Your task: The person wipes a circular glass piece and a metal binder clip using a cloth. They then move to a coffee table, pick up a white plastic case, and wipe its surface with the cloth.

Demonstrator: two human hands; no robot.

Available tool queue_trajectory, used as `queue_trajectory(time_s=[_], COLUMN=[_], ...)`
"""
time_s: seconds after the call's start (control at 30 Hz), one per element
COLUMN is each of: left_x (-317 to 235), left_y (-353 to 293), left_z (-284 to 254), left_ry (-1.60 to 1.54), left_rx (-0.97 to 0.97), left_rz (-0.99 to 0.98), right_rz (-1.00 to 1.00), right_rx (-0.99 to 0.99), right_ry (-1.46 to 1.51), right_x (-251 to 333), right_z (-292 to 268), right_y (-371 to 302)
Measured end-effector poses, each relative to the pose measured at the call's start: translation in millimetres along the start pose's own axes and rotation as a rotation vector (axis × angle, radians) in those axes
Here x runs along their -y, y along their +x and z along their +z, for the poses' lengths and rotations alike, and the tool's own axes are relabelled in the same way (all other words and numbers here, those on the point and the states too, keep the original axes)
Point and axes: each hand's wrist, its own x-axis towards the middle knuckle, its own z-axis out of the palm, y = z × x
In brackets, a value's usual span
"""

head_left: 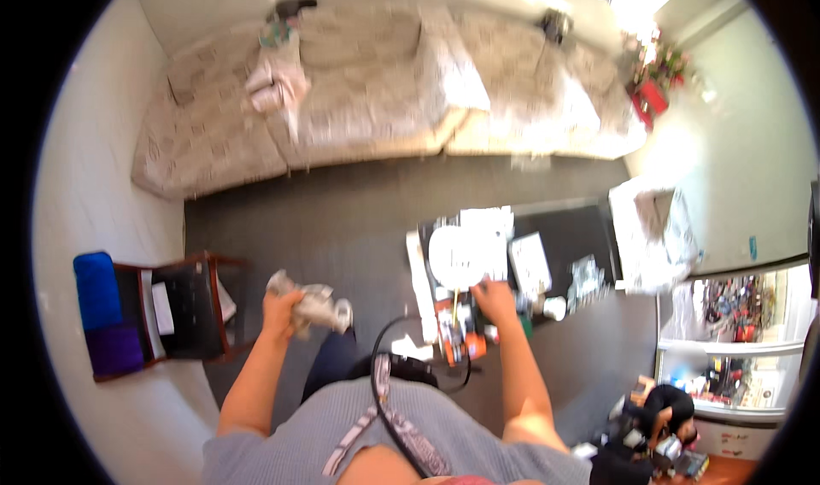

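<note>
My left hand (pixel 280 311) is closed round a crumpled, pale grey-beige cloth (pixel 321 311), which hangs out to the right over the dark floor. Over the low black table (pixel 564 224), my right hand (pixel 495 300) has its fingers curled down among the things there; whatever they pinch is too small to make out. Just left of those fingers lies a round white hand fan (pixel 455 257) with a thin yellow handle. Orange and dark small items (pixel 459 335) crowd the table's near left corner. Right of the fan is a white sheet or box with a dark border (pixel 530 263).
A long sofa under a patterned cover (pixel 367 100) lines the far wall. To the left stands a dark chair (pixel 184 310) with blue and purple cloth on its back. A plastic-wrapped seat (pixel 653 233) is beyond the table's right end. Another person (pixel 670 412) bends low at the lower right.
</note>
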Motion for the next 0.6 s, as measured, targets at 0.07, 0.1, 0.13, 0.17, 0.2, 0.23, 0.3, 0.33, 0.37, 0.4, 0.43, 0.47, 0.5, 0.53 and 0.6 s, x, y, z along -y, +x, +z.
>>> queue_trajectory(time_s=[0.07,0.1,0.13,0.17,0.2,0.23,0.3,0.33,0.37,0.4,0.43,0.47,0.5,0.53,0.6], left_x=[-36,-54,-70,-81,-92,-96,-104,-104,-108,-110,-111,-108,-108,-114,-137], left_y=[44,57,71,86,100,118,142,157,166,176,185,198,211,219,233], left_z=[-38,-45,-47,-48,-46,-36,-6,11,36,69,95,109,124,147,186], left_ry=[0.008,-0.024,-0.057,-0.081,-0.103,-0.116,-0.145,-0.147,-0.136,-0.125,-0.117,-0.103,-0.084,-0.059,-0.059], left_rx=[-0.024,-0.057,-0.086,-0.083,-0.079,-0.047,-0.058,-0.043,-0.043,-0.025,-0.009,0.036,0.063,0.096,0.111], left_rz=[0.005,0.02,0.032,0.036,0.041,0.044,0.009,0.001,-0.016,-0.046,-0.062,-0.06,-0.057,-0.058,-0.032], right_rz=[0.115,0.145,0.204,0.246,0.228,0.315,0.479,0.614,0.749,0.664,0.781,0.867,0.932,0.991,1.074], right_rx=[-0.057,-0.069,-0.04,0.013,0.04,0.073,0.241,0.242,0.246,0.428,0.475,0.515,0.532,0.517,0.482], right_ry=[-0.046,0.03,-0.011,-0.09,-0.1,-0.113,-0.127,-0.06,0.011,-0.052,0.015,0.1,0.184,0.299,0.587], right_x=[-5,-5,-24,-31,-40,-71,-111,-127,-146,-182,-181,-169,-161,-152,-137], right_z=[-2,-3,10,16,19,39,72,92,115,142,152,152,146,138,116], right_y=[8,6,6,2,-4,-13,-32,-47,-63,-80,-83,-71,-52,-35,13])
